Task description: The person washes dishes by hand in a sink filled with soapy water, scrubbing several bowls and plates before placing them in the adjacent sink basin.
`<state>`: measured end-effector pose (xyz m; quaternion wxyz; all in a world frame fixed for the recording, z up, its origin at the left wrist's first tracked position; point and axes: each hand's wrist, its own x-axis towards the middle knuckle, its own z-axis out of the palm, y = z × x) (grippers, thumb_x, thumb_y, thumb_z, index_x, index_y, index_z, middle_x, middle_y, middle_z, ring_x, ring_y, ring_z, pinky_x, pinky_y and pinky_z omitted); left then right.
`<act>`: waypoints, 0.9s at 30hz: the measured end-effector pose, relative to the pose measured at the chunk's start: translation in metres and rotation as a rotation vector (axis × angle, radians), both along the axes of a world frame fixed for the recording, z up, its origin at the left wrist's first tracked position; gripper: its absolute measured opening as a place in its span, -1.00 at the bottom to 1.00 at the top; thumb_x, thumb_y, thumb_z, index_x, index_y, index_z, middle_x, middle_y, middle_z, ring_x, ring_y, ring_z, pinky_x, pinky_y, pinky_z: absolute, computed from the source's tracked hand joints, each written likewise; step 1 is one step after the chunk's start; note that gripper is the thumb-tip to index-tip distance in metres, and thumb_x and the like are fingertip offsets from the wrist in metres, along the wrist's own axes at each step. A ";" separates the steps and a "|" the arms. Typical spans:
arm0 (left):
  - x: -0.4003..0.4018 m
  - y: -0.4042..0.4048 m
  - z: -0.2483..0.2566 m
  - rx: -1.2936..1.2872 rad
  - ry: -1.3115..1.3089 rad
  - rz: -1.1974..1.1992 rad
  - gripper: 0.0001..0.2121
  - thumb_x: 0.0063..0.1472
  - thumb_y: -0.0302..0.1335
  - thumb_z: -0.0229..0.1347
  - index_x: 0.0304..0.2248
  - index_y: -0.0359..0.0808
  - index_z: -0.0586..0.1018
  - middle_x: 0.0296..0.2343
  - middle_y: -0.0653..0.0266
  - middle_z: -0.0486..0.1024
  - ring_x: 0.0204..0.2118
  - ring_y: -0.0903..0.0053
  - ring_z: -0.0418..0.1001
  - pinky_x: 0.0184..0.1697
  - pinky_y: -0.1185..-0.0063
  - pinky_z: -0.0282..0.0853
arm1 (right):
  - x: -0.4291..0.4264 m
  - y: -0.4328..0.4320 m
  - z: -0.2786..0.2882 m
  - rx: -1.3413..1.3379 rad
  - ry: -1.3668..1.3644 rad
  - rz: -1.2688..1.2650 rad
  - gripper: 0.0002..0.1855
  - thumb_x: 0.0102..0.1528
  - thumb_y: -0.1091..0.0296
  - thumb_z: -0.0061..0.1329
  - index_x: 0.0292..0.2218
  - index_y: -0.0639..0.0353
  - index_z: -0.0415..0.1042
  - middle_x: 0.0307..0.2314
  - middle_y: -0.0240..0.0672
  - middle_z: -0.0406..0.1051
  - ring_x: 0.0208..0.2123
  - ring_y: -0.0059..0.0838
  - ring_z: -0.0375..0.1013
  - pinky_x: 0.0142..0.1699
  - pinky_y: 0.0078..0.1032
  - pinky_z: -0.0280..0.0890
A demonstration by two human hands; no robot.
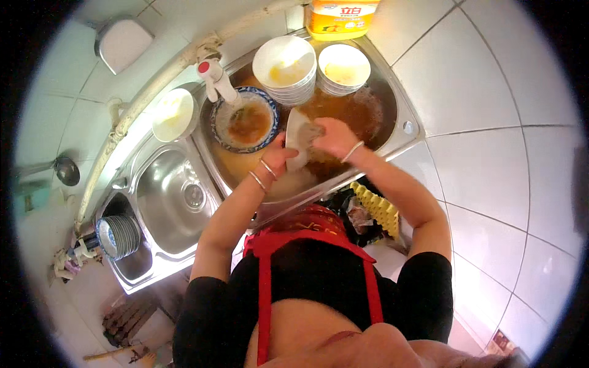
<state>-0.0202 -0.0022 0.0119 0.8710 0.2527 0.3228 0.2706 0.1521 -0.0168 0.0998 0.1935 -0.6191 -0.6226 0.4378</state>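
My left hand [280,155] grips the near left rim of a white bowl [297,135], which is tilted on its side over brownish water in a steel sink [389,108]. My right hand [335,135] is at the bowl's open side, its fingers around a blurred greyish thing [312,133] that looks like a scrubber or cloth. Left of the bowl, a blue-rimmed bowl [245,120] holds brownish liquid below the white tap [218,83]. Behind stand a tall stack of white bowls [284,62] and a shorter stack of smaller ones [344,66], with yellow residue in the top bowls.
An orange detergent jug [343,20] stands behind the stacks. More white bowls [174,115] sit at the left sink edge. Further left are a second steel basin [168,202] and stacked blue-patterned plates [118,237]. A pale pipe [154,85] runs along the tiled wall. Yellow egg trays [375,209] lie below.
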 end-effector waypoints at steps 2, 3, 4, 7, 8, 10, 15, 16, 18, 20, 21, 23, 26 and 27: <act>0.006 0.002 0.002 0.127 -0.056 -0.041 -0.64 -0.17 -0.63 -0.06 -0.27 -0.32 0.24 -0.35 0.28 0.28 -0.30 0.50 0.25 -0.27 0.53 0.20 | -0.026 -0.020 -0.019 0.391 -0.075 -0.076 -0.62 -0.36 0.20 -0.07 -0.39 0.04 0.28 -0.41 -0.12 0.22 -0.31 -0.21 0.18 -0.22 -0.42 0.10; 0.009 0.001 0.015 -0.161 -0.113 0.068 -0.65 -0.20 -0.65 -0.10 -0.29 -0.32 0.27 -0.35 0.30 0.28 -0.32 0.54 0.26 -0.27 0.59 0.19 | -0.033 -0.020 -0.027 0.393 -0.071 -0.085 -0.62 -0.36 0.20 -0.07 -0.39 0.04 0.28 -0.41 -0.12 0.22 -0.31 -0.21 0.18 -0.22 -0.42 0.10; 0.007 0.000 0.015 -0.159 -0.107 0.064 -0.65 -0.20 -0.65 -0.10 -0.29 -0.32 0.27 -0.35 0.30 0.28 -0.32 0.54 0.26 -0.27 0.59 0.19 | -0.039 -0.020 -0.033 0.535 -0.133 -0.085 -0.58 -0.35 0.18 -0.07 -0.34 0.04 0.26 -0.38 -0.12 0.20 -0.28 -0.22 0.15 -0.19 -0.44 0.07; -0.003 -0.004 0.010 0.104 0.079 -0.001 -0.61 -0.25 -0.69 -0.13 -0.28 -0.34 0.27 -0.36 0.29 0.29 -0.34 0.54 0.28 -0.28 0.61 0.19 | -0.031 0.001 -0.047 0.531 0.004 -0.147 -0.51 -0.32 0.14 -0.08 -0.28 0.09 0.22 -0.37 -0.16 0.19 -0.26 -0.28 0.13 -0.15 -0.49 0.03; -0.004 -0.006 0.012 0.073 0.044 -0.058 -0.59 -0.27 -0.69 -0.13 -0.27 -0.35 0.26 -0.36 0.26 0.29 -0.34 0.52 0.28 -0.27 0.60 0.19 | -0.017 0.015 -0.055 0.383 0.189 -0.213 -0.49 -0.30 0.12 -0.08 -0.26 0.13 0.21 -0.37 -0.19 0.21 -0.27 -0.32 0.15 -0.14 -0.51 0.01; 0.001 -0.005 0.027 0.028 -0.032 -0.182 -0.55 -0.30 -0.69 -0.12 -0.26 -0.38 0.24 -0.36 0.22 0.30 -0.33 0.48 0.27 -0.26 0.58 0.18 | 0.027 0.042 -0.119 -0.093 0.565 -0.345 -0.49 -0.21 0.06 -0.18 -0.27 0.24 0.20 -0.36 -0.25 0.23 -0.31 -0.37 0.19 -0.14 -0.55 0.00; 0.001 -0.003 0.047 0.009 -0.090 -0.023 -0.54 -0.28 -0.67 -0.09 -0.23 -0.41 0.20 -0.34 0.18 0.28 -0.29 0.42 0.26 -0.21 0.49 0.15 | 0.047 0.057 -0.089 -0.691 0.205 -0.240 -0.50 -0.17 0.01 -0.26 -0.25 0.17 0.20 -0.30 -0.26 0.20 -0.29 -0.41 0.19 -0.19 -0.57 0.07; 0.003 -0.001 0.045 0.007 -0.080 -0.074 -0.57 -0.23 -0.64 -0.08 -0.23 -0.41 0.19 -0.33 0.18 0.27 -0.29 0.41 0.25 -0.20 0.47 0.15 | 0.052 0.060 -0.095 -0.713 0.118 -0.171 -0.51 -0.17 0.01 -0.26 -0.24 0.14 0.19 -0.29 -0.25 0.19 -0.28 -0.41 0.19 -0.20 -0.58 0.08; 0.007 0.004 0.034 0.000 -0.075 -0.119 -0.59 -0.18 -0.61 -0.08 -0.23 -0.41 0.19 -0.32 0.18 0.26 -0.28 0.41 0.24 -0.20 0.46 0.14 | 0.051 0.066 -0.098 -0.218 -0.187 0.000 -0.58 -0.20 0.06 -0.23 -0.30 0.11 0.24 -0.29 -0.13 0.17 -0.28 -0.35 0.19 -0.22 -0.55 0.11; 0.012 0.011 0.016 -0.120 -0.074 -0.025 -0.65 -0.08 -0.54 -0.09 -0.24 -0.39 0.19 -0.30 0.19 0.24 -0.26 0.41 0.23 -0.20 0.45 0.14 | 0.037 0.055 -0.091 -0.240 -0.051 -0.297 -0.64 -0.24 0.13 -0.19 -0.34 0.07 0.27 -0.33 -0.01 0.16 -0.27 -0.26 0.16 -0.23 -0.49 0.12; 0.016 0.014 0.011 -0.140 -0.101 0.011 -0.71 0.00 -0.44 -0.16 -0.24 -0.37 0.19 -0.30 0.21 0.24 -0.26 0.42 0.23 -0.19 0.47 0.13 | 0.027 0.046 -0.080 -0.079 -0.140 -0.219 -0.62 -0.25 0.16 -0.18 -0.33 0.05 0.27 -0.32 -0.06 0.15 -0.28 -0.21 0.16 -0.21 -0.47 0.11; 0.021 0.020 -0.009 -0.192 -0.142 0.061 -0.69 0.02 -0.38 -0.21 -0.23 -0.35 0.19 -0.28 0.21 0.23 -0.26 0.41 0.22 -0.19 0.46 0.13 | 0.003 0.027 -0.062 0.195 -0.263 -0.096 -0.64 -0.28 0.22 -0.16 -0.33 0.01 0.28 -0.31 -0.12 0.10 -0.29 -0.13 0.14 -0.20 -0.43 0.10; 0.032 0.028 -0.010 -0.261 -0.165 0.239 -0.70 0.08 -0.33 -0.34 -0.24 -0.33 0.21 -0.29 0.22 0.24 -0.26 0.40 0.22 -0.19 0.47 0.12 | -0.023 -0.008 -0.039 0.425 -0.303 -0.011 -0.73 -0.30 0.29 -0.15 -0.42 0.00 0.31 -0.34 -0.14 0.09 -0.30 -0.13 0.13 -0.26 -0.42 0.12; 0.034 0.030 -0.008 -0.327 -0.103 0.265 -0.69 0.07 -0.32 -0.33 -0.24 -0.33 0.22 -0.29 0.21 0.24 -0.25 0.39 0.22 -0.19 0.46 0.11 | -0.024 -0.015 -0.035 0.542 -0.316 0.022 -0.79 -0.30 0.33 -0.16 -0.48 0.02 0.32 -0.36 -0.13 0.11 -0.33 -0.16 0.13 -0.31 -0.42 0.14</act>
